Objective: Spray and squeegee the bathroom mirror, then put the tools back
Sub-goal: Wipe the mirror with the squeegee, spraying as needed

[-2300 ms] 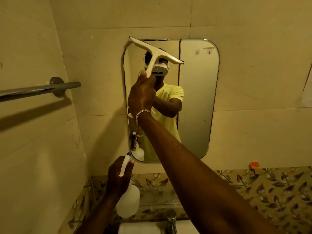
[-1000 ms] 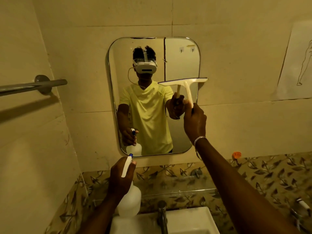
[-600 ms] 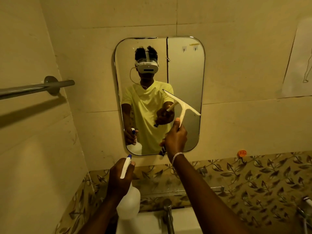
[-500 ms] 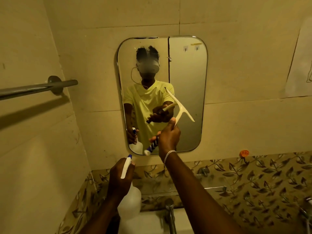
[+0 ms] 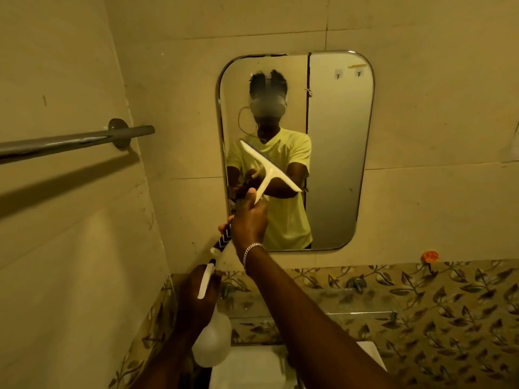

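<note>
The rounded mirror (image 5: 337, 153) hangs on the tiled wall ahead, with a misty patch near its upper left. My right hand (image 5: 248, 217) grips the handle of a white squeegee (image 5: 269, 169), whose blade is tilted in front of the mirror's lower left part; I cannot tell whether it touches the glass. The handle's blue-and-white end pokes out below my fist. My left hand (image 5: 196, 299) holds a white spray bottle (image 5: 212, 341) by its neck, low over the sink, nozzle up.
A metal towel bar (image 5: 70, 143) juts from the left wall at chest height. A white sink (image 5: 252, 366) sits below, under my arms. Leaf-patterned tiles (image 5: 421, 299) run along the lower wall, with a small orange hook (image 5: 429, 256) at right.
My right hand has carried the squeegee from the mirror's right side down to its lower left, the blade tilting. A misty patch has appeared on the glass. The left hand has stayed put.
</note>
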Motion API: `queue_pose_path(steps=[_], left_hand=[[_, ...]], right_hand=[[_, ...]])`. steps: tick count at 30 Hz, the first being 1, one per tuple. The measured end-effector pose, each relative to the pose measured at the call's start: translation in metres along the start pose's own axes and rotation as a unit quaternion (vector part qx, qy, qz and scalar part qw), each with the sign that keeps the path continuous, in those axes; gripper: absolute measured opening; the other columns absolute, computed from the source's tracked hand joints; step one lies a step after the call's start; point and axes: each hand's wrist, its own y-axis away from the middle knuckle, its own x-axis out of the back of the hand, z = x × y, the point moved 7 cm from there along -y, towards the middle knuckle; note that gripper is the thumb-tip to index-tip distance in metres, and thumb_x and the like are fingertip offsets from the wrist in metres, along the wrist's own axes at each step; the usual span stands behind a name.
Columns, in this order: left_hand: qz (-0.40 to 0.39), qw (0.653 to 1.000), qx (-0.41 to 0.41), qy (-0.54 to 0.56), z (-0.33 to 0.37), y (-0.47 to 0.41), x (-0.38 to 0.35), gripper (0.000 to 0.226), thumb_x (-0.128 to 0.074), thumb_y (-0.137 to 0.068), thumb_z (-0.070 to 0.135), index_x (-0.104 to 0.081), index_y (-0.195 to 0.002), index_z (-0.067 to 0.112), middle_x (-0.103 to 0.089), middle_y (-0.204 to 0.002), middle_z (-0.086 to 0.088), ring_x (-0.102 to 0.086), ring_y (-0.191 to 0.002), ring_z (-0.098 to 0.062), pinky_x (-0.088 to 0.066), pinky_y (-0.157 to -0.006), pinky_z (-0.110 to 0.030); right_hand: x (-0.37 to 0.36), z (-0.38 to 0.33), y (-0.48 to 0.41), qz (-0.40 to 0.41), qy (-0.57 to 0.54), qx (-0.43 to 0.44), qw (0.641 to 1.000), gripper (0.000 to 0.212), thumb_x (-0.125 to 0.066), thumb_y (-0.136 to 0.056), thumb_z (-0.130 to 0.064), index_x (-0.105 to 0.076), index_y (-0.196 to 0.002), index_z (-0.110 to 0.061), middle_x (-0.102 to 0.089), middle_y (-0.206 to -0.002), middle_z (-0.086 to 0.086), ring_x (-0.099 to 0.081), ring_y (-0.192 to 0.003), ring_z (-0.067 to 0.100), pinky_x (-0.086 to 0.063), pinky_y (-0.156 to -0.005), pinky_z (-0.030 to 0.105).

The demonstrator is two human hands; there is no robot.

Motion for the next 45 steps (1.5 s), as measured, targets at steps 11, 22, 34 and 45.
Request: queue_pose_path(steps=[11, 22, 34, 45], left_hand=[[-0.006, 1.0, -0.011, -0.008, 0.011, -0.004, 0.0, 0.009, -0.064, -0.097, 0.01, -0.065, -0.088, 0.011, -0.064, -0.073, 0.001, -0.065, -0.072, -0.01, -0.047, -0.062, -0.009], [0.004, 1.0, 0.02, -0.016, 0.014, 0.004, -0.019, 0.008, -0.067, -0.095, 0.007, -0.068, -0.103, 0.006, -0.066, -0.084, 0.0, -0.063, -0.08, -0.004, -0.048, -0.068, -0.016], [-0.012, 0.999, 0.041, -0.008, 0.009, 0.008, -0.047, 0.012, -0.067, -0.096, 0.016, -0.069, -0.107, 0.012, -0.068, -0.087, 0.003, -0.065, -0.081, -0.006, -0.047, -0.069, -0.012], [-0.016, 0.999, 0.041, -0.003, 0.0, 0.007, -0.036, 0.011, -0.064, -0.098, 0.02, -0.068, -0.101, 0.011, -0.069, -0.084, -0.002, -0.068, -0.081, -0.014, -0.056, -0.069, -0.027]], right_hand=[[0.05, 0.037, -0.001, -0.03, 0.384, 0.138, 0.913, 0.05, -0.028, -0.105, -0.057, -0.057, -0.113, -0.018, -0.069, -0.091, 0.009, -0.068, -0.083, 0.03, -0.059, -0.071, 0.045], [0.165, 0.025, -0.039, 0.024, 0.574, 0.269, 0.773, 0.036, -0.033, -0.106, -0.052, -0.053, -0.111, -0.022, -0.055, -0.071, -0.012, -0.046, -0.048, 0.007, -0.031, -0.042, 0.02], [0.245, 0.087, -0.038, 0.091, 0.36, 0.083, 0.925, 0.048, -0.034, -0.1, -0.061, -0.059, -0.094, -0.021, -0.062, -0.068, 0.001, -0.062, -0.058, 0.022, -0.058, -0.053, 0.046], [0.159, 0.145, 0.004, 0.113, -0.083, -0.153, 0.978, 0.057, -0.041, -0.104, -0.054, -0.056, -0.101, 0.001, -0.055, -0.06, 0.014, -0.056, -0.042, 0.024, -0.055, -0.044, 0.034]])
